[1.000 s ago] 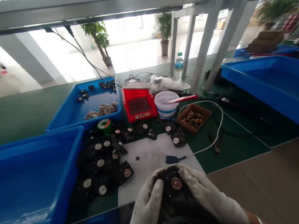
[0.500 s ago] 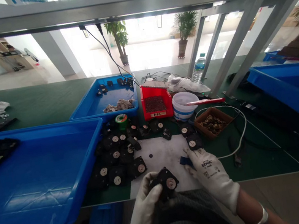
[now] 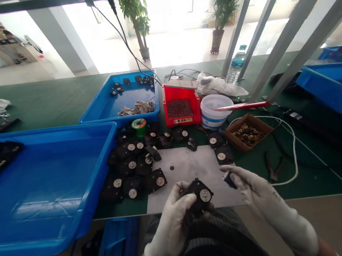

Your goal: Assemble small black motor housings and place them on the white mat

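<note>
My gloved left hand (image 3: 171,229) was closed snugly around a squarish black moulded plastic part (image 3: 193,189) with a pale metal disc (image 3: 205,195) at its centre, holding it just above the near part of a white paper sheet (image 3: 192,172). My right hand (image 3: 268,212) stayed apart from it, its gloved fingers (image 3: 237,173) pinched narrowly on a small blue plastic handle (image 3: 229,180), most of which they hid. The part seemed to me light and stiff, though its smooth plastic might slip in a glove, so I judged its outer edges the place to take hold, leaving the disc clear. More black parts (image 3: 132,179) lay clustered beside the sheet, with a wide blue plastic tray (image 3: 46,194) to their left and a brown tray of brass rings (image 3: 229,137) to the right.
</note>
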A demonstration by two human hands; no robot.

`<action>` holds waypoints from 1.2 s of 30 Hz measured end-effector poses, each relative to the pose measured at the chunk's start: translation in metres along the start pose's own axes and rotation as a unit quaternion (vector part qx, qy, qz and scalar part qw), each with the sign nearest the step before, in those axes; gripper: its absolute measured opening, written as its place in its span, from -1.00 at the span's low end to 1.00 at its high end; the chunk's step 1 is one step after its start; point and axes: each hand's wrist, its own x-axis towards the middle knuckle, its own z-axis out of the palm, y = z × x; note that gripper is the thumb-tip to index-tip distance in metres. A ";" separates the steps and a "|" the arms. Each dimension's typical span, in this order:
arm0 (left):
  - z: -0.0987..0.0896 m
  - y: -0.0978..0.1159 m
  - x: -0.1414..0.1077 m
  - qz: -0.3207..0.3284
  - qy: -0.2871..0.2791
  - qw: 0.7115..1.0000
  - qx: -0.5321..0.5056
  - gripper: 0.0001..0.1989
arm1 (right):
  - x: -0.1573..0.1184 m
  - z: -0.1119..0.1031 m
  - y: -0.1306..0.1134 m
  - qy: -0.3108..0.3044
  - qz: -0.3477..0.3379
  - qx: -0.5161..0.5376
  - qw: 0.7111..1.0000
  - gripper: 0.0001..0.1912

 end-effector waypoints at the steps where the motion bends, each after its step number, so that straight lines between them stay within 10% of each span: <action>1: 0.005 0.000 0.002 -0.033 0.008 0.999 -0.039 -0.49 | -0.004 -0.004 -0.004 0.016 0.001 0.016 1.000 -0.64; 5: 0.013 -0.007 0.009 -0.068 0.013 0.994 -0.080 -0.23 | -0.015 -0.012 -0.026 0.086 -0.015 0.034 0.996 -0.66; 12: 0.012 -0.021 0.009 -0.071 0.021 0.996 -0.040 -0.37 | -0.009 -0.003 -0.047 0.131 -0.087 -0.054 0.986 -0.72; 36: 0.011 -0.020 0.008 -0.033 0.046 0.998 0.023 -0.54 | 0.007 0.004 -0.052 0.080 -0.117 -0.073 0.987 -0.71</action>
